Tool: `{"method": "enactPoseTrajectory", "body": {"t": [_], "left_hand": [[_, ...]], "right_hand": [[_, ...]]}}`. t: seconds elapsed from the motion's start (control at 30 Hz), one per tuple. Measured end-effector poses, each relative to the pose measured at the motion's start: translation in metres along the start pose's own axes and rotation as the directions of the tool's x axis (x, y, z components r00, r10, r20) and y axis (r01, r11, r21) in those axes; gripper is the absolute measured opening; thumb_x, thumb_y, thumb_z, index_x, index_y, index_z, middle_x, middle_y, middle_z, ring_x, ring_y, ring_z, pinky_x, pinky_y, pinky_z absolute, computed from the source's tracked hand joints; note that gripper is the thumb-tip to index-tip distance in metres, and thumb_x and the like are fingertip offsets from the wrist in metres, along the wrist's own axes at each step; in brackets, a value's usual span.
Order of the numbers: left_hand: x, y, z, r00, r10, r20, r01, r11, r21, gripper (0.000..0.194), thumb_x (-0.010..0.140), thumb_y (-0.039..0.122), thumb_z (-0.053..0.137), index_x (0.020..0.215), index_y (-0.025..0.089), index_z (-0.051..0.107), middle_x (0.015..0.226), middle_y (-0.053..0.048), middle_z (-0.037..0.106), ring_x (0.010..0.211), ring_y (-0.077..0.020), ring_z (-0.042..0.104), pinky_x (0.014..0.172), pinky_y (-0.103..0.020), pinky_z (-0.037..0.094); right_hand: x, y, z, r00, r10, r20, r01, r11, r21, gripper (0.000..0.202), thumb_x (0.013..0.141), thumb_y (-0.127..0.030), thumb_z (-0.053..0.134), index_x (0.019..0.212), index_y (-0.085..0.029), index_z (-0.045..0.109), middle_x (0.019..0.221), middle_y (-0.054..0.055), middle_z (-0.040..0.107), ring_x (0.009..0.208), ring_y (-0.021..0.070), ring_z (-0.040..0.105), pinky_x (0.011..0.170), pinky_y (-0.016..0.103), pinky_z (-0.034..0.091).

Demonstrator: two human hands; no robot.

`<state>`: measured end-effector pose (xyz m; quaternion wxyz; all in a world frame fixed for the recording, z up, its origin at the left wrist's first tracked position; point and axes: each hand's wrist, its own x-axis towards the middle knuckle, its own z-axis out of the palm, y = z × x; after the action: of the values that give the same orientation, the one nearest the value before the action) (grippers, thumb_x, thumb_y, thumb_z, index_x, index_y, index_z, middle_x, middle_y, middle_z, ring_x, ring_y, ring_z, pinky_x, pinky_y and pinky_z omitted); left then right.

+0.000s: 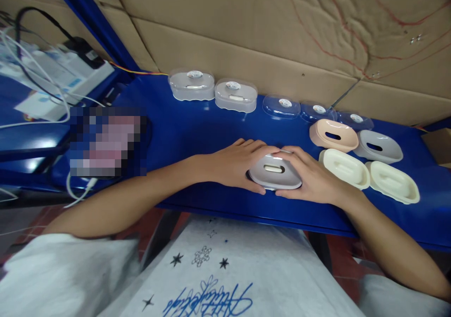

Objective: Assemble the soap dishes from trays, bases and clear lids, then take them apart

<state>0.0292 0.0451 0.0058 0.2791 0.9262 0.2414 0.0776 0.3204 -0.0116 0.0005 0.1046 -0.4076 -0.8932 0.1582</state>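
Observation:
A grey oval dish (271, 178) with a slot in its middle, a pale bar showing in the slot, sits near the front edge of the blue table. My left hand (243, 164) is wrapped round its left side and my right hand (303, 173) round its right side, thumbs at the front. To the right lie a peach slotted tray (322, 141), a grey slotted tray (391, 154) and two cream bases, one nearer (362, 181) and one farther right (410, 196).
Two lidded grey boxes (193, 91) (236, 102) stand at the back, beside clear lids (278, 110). A blurred-out device (112, 143) with a white cable is at the left, near a cluttered power strip (95, 80). Cardboard (229, 35) lines the back.

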Motion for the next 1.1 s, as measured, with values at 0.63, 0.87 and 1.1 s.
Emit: {"method": "enactPoseTrajectory", "body": {"t": [0.63, 0.87, 1.1], "left_hand": [[-0.003, 0.003, 0.004, 0.997, -0.066, -0.034, 0.073, 0.964, 0.257, 0.088, 0.094, 0.067, 0.081, 0.159, 0.019, 0.046, 0.156, -0.021, 0.057, 0.141, -0.0403, 0.055, 0.117, -0.050, 0.039], [-0.020, 0.014, -0.024, 0.986, -0.157, 0.048, 0.127, 0.916, 0.380, 0.087, 0.091, 0.086, 0.070, 0.146, 0.019, 0.061, 0.140, -0.018, 0.067, 0.123, -0.0392, 0.063, 0.107, -0.048, 0.042], [-0.028, 0.018, -0.036, 0.967, -0.252, 0.041, 0.194, 0.829, 0.525, 0.071, 0.100, 0.070, 0.069, 0.149, 0.019, 0.062, 0.135, -0.018, 0.072, 0.120, -0.0385, 0.068, 0.105, -0.048, 0.046]], "right_hand": [[0.002, 0.000, 0.000, 0.995, -0.088, -0.050, 0.078, 0.982, -0.171, 0.071, 0.106, -0.067, 0.061, 0.168, -0.032, 0.048, 0.177, 0.019, 0.043, 0.158, 0.0466, 0.046, 0.121, 0.071, 0.043], [0.003, -0.002, -0.008, 0.977, -0.087, -0.192, 0.049, 0.980, -0.195, 0.051, 0.112, -0.052, 0.056, 0.159, -0.031, 0.058, 0.167, 0.016, 0.055, 0.152, 0.0428, 0.053, 0.122, 0.066, 0.043], [0.006, 0.003, -0.001, 0.984, -0.051, -0.172, 0.014, 0.978, -0.210, 0.051, 0.113, -0.055, 0.053, 0.158, -0.031, 0.059, 0.163, 0.016, 0.060, 0.148, 0.0414, 0.057, 0.119, 0.065, 0.046]]}}
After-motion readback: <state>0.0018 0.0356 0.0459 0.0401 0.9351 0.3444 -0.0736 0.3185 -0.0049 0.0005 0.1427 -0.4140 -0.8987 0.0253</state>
